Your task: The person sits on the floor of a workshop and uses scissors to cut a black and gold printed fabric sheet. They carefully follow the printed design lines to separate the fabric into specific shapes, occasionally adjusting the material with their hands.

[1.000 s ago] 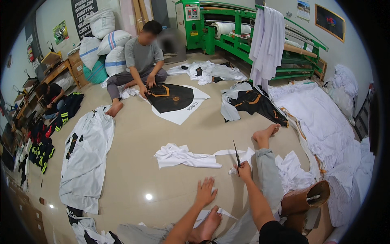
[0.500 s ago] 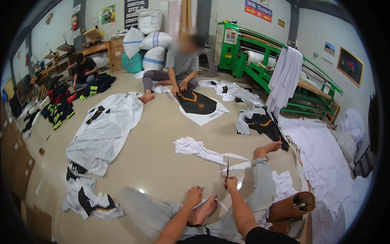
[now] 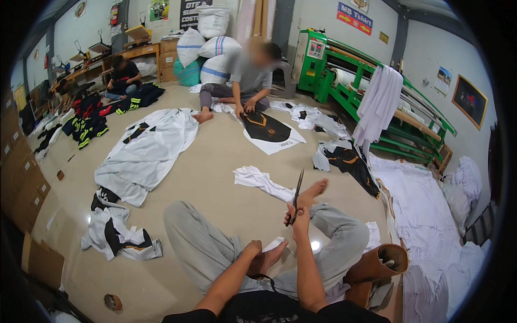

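Dark-handled scissors (image 3: 297, 198) are gripped in my right hand (image 3: 300, 220), their blades pointing up and away from me above the floor. My left hand (image 3: 252, 250) is low between my bent legs, beside my bare foot (image 3: 273, 257); its fingers are hidden. A small white scrap (image 3: 273, 244) shows right by that hand and foot, and I cannot tell whether the hand touches it. Beyond the scissors a crumpled strip of white cloth (image 3: 262, 181) lies on the floor.
Across from me a seated person handles a black, orange and white printed panel (image 3: 269, 129). White cloth (image 3: 148, 151) spreads at left, with fabric offcuts (image 3: 118, 231) nearer. At right stand a green roller machine (image 3: 344, 86), a brown cardboard tube (image 3: 371, 264) and layered white fabric (image 3: 417, 204).
My right hand has raised the scissors and brought them closer to me. My legs have bent inward. The left hand has shifted slightly, and the person opposite has moved their hands on the panel.
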`<state>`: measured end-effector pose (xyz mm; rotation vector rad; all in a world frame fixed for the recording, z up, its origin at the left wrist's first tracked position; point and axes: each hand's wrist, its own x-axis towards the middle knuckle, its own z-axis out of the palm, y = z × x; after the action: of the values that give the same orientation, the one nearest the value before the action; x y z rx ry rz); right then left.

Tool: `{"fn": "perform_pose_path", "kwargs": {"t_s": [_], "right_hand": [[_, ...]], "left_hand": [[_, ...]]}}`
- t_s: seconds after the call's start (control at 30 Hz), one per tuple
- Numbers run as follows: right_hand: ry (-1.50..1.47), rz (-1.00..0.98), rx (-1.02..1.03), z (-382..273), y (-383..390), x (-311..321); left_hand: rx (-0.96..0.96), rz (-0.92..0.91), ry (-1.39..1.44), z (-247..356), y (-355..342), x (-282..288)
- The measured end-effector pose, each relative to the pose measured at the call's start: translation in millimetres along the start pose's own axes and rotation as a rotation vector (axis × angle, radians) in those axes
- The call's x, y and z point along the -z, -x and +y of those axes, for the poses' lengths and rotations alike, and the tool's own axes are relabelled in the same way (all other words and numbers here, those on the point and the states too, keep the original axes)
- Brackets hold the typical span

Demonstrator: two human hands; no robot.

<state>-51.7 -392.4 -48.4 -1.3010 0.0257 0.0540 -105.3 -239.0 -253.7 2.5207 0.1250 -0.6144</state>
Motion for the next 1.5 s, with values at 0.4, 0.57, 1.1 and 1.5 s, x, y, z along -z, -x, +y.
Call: {"fn": "perform_pose_path", "kwargs": {"t_s": [0.4, 0.57, 1.1, 1.5], "right_hand": [[-0.205, -0.004, 0.100, -45.8, 20.1, -12.6], [-0.254, -0.018, 0.065, -52.5, 27.3, -11.0], [-0.349, 0.365, -0.068, -14.1, -40.8, 55.2], [-0.572, 0.559, -0.314, 110.1, -126.1, 188.5]], "left_hand": [[-0.191, 1.057, 0.625, 11.9, 51.2, 82.4], [-0.106, 1.123, 0.584, 5.0, 76.0, 90.1], [-0.078, 0.790, 0.287, 27.3, -43.6, 97.9], [0.889, 0.259, 0.371, -44.8, -68.2, 142.0]]}}
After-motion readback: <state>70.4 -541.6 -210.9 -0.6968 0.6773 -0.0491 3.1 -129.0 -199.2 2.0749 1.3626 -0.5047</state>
